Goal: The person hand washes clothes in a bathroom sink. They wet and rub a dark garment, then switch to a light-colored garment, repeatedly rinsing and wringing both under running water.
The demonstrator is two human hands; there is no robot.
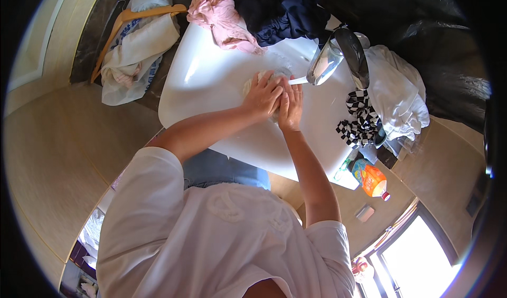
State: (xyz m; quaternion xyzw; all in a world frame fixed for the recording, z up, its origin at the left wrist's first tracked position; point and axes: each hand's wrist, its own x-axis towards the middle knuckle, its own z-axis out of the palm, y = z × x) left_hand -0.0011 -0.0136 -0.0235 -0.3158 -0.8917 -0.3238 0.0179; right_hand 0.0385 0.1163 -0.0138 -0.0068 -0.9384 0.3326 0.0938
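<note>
Over the white sink (206,92), my left hand (262,95) and my right hand (291,105) press together around a wet, whitish cloth (247,87). Only small edges of the cloth show past my fingers; the rest is hidden. A stream of water (299,80) falls from the chrome faucet (326,63) onto my right fingers. Both hands are closed, with the fingers of the left lying against those of the right.
Pink cloth (222,15) and dark clothes (282,12) lie on the sink's far edge. To the right are white cloth (396,92), a black-and-white checked cloth (362,119) and an orange bottle (372,179). At left, a wooden hanger (119,20) lies by a plastic bag (129,89).
</note>
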